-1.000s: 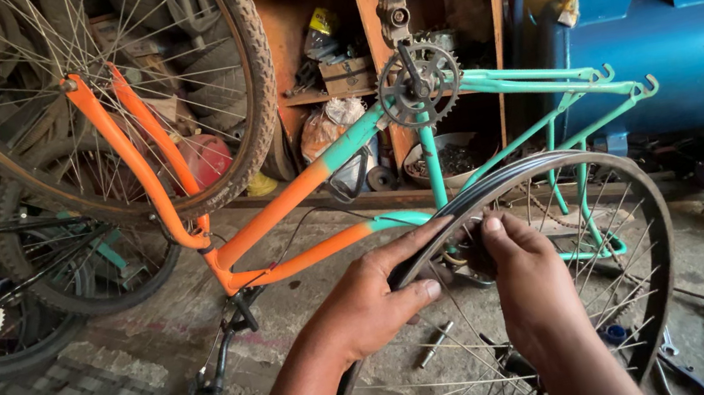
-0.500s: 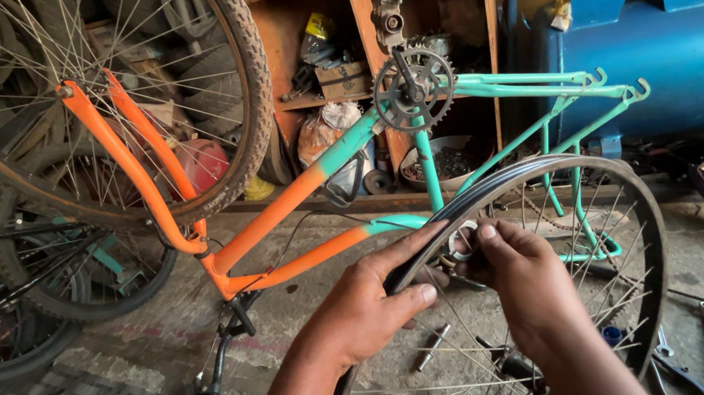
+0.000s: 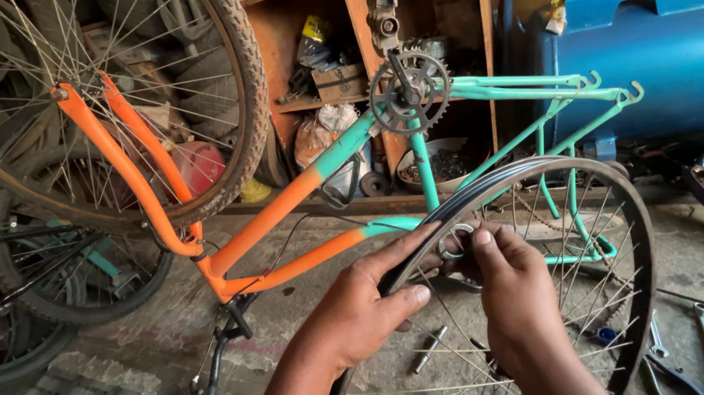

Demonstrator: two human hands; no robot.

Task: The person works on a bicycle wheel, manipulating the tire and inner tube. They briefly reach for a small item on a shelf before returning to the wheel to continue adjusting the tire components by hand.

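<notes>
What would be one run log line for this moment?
left hand: holds wheel rim | right hand: pinches small metal ring at rim | behind: upside-down orange-green bicycle frame

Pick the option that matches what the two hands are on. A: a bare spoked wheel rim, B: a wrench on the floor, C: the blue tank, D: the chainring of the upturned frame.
A: the left hand grips the edge of the wheel rim and the right hand pinches a small metal tool against it.
</notes>
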